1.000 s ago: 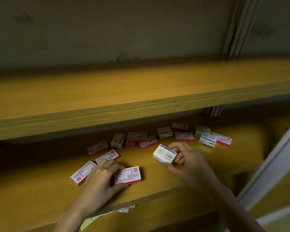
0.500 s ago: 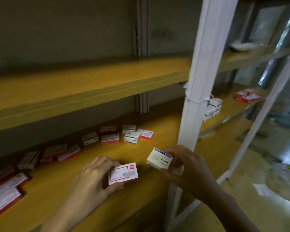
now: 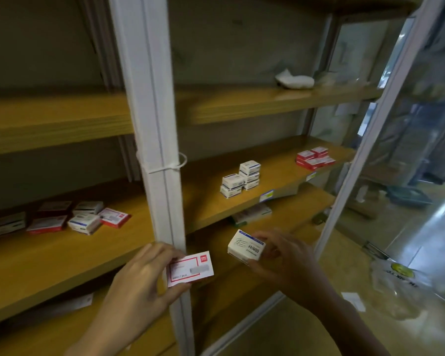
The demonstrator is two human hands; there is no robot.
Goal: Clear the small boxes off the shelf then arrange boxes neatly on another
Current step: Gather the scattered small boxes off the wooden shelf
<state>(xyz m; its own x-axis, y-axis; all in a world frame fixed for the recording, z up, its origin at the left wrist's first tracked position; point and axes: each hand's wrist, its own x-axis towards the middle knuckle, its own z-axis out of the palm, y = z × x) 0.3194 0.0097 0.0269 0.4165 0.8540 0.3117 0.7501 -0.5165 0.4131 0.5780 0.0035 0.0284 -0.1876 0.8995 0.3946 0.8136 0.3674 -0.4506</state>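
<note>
My left hand (image 3: 141, 278) grips a flat red-and-white box (image 3: 190, 268) in front of the white upright post. My right hand (image 3: 285, 258) holds a thicker white-and-blue box (image 3: 246, 245) just right of the post, in the air below the right shelf's edge. Several small boxes (image 3: 85, 219) lie scattered on the left wooden shelf (image 3: 49, 258). On the right shelf (image 3: 211, 204) stand stacked white-and-blue boxes (image 3: 240, 178) and, farther right, a neat group of red-and-white boxes (image 3: 314, 158).
A white upright post (image 3: 154, 124) with a cable tie divides the two shelf bays. Another white post (image 3: 365, 150) slants at the right. A white bundle (image 3: 294, 79) lies on the upper shelf. A plastic bag (image 3: 396, 283) lies on the shiny floor.
The view has swung right from the left bay toward the right bay. Both hands lifted their boxes off the left shelf and carried them rightward past the post.
</note>
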